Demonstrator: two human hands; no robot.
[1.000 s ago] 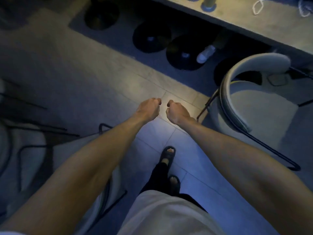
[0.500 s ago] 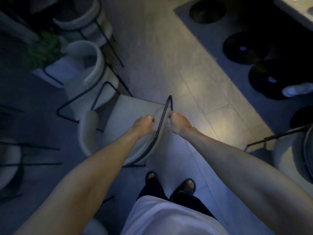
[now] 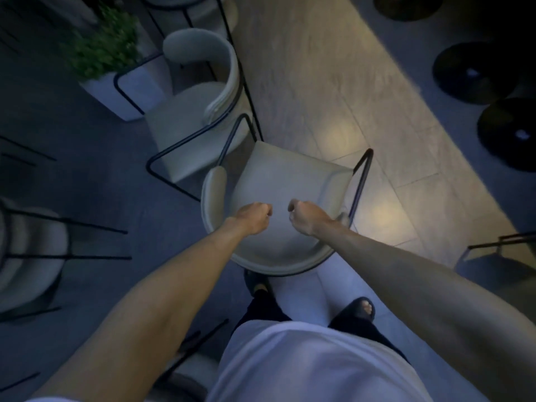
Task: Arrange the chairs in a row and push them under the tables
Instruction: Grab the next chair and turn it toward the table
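A pale cushioned chair point(image 3: 278, 175) with a thin black metal frame stands right in front of my feet, its curved backrest nearest me. My left hand point(image 3: 252, 217) and my right hand point(image 3: 307, 217) hover side by side over the rear of its seat. Both are closed into fists with nothing visible in them, and I cannot tell whether they touch the chair. A second matching chair point(image 3: 191, 117) stands just beyond at the upper left, its frame close to the first chair's.
More chairs stand at the far left point(image 3: 29, 250), the right edge point(image 3: 499, 271), the top point(image 3: 203, 7) and by my left leg point(image 3: 185, 381). A green plant point(image 3: 101, 47) in a white planter sits at upper left. Round black table bases point(image 3: 470, 71) lie upper right, across a lit tiled aisle.
My view has swung left, away from the table and the right-hand chair. The chair that lay angled under my hands now sits square below them. Both fists stay closed.
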